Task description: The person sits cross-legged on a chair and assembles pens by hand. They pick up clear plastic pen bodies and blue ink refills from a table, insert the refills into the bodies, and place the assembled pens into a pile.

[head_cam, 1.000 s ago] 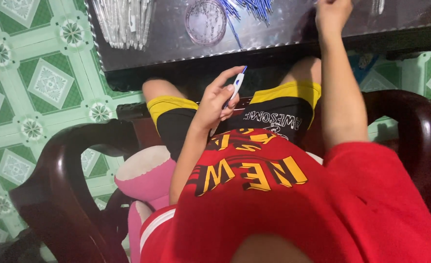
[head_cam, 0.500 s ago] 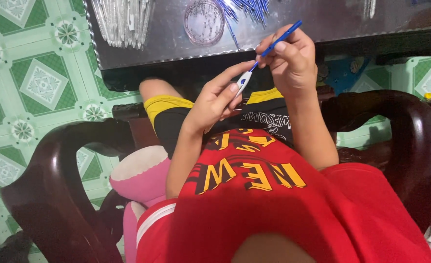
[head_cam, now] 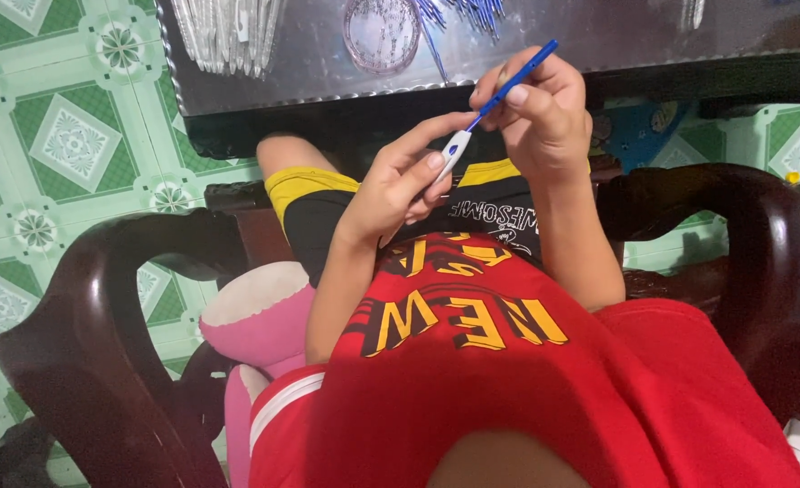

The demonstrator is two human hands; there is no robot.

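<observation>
1. A dark brown carved wooden armchair (head_cam: 102, 307) is occupied by the person, whose red printed shirt (head_cam: 508, 398) fills the lower part of the view; both forearms are raised clear of the lap, so that the work is held up close under the eyes.
2. A low table with a shiny embossed metal top (head_cam: 327, 68) stands just in front of the knees, near enough for parts to be taken from it without rising.
3. A pink and white plush toy (head_cam: 255, 316) is wedged between the person's hip and the chair arm on the left side, apart from the hands.
4. On the table, a pile of clear plastic pen barrels (head_cam: 228, 32), a round clear plastic lid or dish (head_cam: 382, 32) and a bunch of thin blue pen refills (head_cam: 467, 11) are laid apart by kind, seemingly so that each sort can be picked up separately.
5. The right hand (head_cam: 544, 117) is closed, its fingertips pinching a thin blue pen refill (head_cam: 517, 77), which is held slanted with its lower end pointed down at the other piece.
6. The left hand (head_cam: 400, 185) is curled, thumb and forefinger pinching a small white plastic pen part (head_cam: 454, 147) tilted upward, so that its end lines up with, and appears to meet, the refill above the lap.
</observation>
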